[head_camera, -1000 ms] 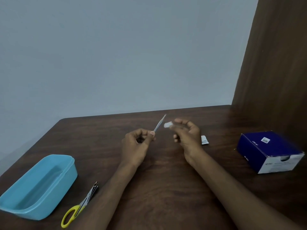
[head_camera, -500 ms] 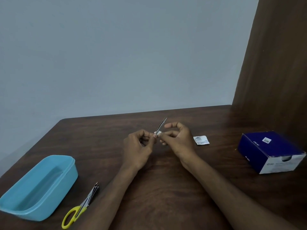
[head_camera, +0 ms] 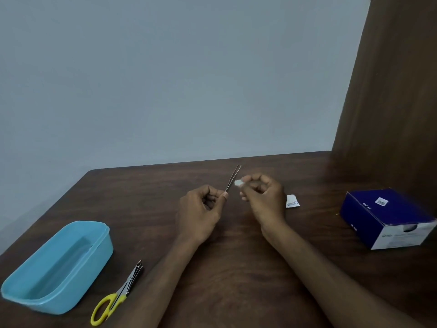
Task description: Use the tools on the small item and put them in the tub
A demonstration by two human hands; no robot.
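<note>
brown wood makes up the table (head_camera: 236, 268), and behind it is a plain pale blue-grey wall (head_camera: 165, 79) with a dark wooden panel (head_camera: 390, 91) on the right side. two bare arms reach out over the table from the near edge, and both hands are lifted a little above the wood, close together near the middle.

the left hand (head_camera: 201, 209) is curled up like a loose fist, back of the hand facing up. its thumb and first finger pinch the low end of thin metal tweezers (head_camera: 233, 178). the tweezers slant up and away, with the tips pointing toward the wall, leaning a bit to the right.

the right hand (head_camera: 264, 197) is curled too, with the wrist bent and the knuckles up. its fingertips pinch a small white wad (head_camera: 238, 183). the wad sits just beside the middle of the tweezers; i cannot tell if it touches them.

a small white packet (head_camera: 292, 201) lies flat on the table just behind the right hand. a dark blue box (head_camera: 387, 216) sits well off to the right. on the left, near the edge, is a light blue tub (head_camera: 99, 247), and yellow-handled scissors (head_camera: 118, 294) lie just beside it, blades shut and pointing away.
</note>
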